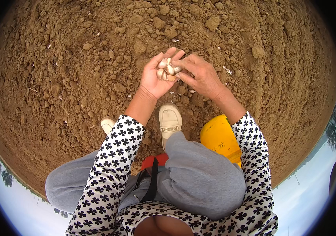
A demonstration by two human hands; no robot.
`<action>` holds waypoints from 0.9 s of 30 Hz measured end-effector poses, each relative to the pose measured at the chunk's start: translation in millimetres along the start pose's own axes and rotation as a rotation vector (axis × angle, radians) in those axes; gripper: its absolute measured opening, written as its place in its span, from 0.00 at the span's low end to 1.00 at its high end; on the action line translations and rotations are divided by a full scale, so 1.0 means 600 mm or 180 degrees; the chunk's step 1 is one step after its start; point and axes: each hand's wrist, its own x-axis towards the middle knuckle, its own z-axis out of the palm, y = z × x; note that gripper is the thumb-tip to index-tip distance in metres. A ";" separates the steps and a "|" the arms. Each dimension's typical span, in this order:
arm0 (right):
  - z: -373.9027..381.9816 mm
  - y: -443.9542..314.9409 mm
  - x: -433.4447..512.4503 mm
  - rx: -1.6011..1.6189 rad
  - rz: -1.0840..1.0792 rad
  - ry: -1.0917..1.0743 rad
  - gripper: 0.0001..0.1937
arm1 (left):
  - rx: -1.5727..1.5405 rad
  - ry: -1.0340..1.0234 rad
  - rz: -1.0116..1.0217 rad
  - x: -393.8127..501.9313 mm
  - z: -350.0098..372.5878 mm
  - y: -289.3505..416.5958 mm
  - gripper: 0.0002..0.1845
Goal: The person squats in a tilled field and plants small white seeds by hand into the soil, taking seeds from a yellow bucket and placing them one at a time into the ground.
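Cupped palm up, my left hand (154, 79) carries several garlic cloves (170, 70) with whitish, partly peeled skins; one at the lower edge looks orange-tan. My right hand (202, 73) comes in from the right, its thumb and fingertips touching the cloves at the right side of the pile. Whether a clove is pinched between those fingertips I cannot tell, as the fingers cover part of the pile. Both hands are above the loose brown soil (120, 65), just beyond my beige shoe (170, 116).
A yellow plastic container (219, 135) stands on the soil by my right knee, partly behind my forearm. Something red (153, 160) with a black strap (153, 180) lies between my legs. Dirt clods (212, 23) and small white garlic bits (227, 70) dot the ground.
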 end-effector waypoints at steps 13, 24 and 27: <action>-0.030 0.050 -0.012 0.1700 0.1263 0.0535 0.12 | -0.0034 0.0100 -0.0033 -0.005 -0.003 -0.003 0.17; -0.157 0.227 0.162 -0.0687 0.1755 0.1038 0.17 | 0.0056 0.0353 -0.0205 -0.015 -0.049 -0.017 0.17; -0.157 0.230 0.208 -0.0768 0.1773 0.0845 0.16 | 0.0123 0.0410 -0.0228 -0.014 -0.048 -0.018 0.17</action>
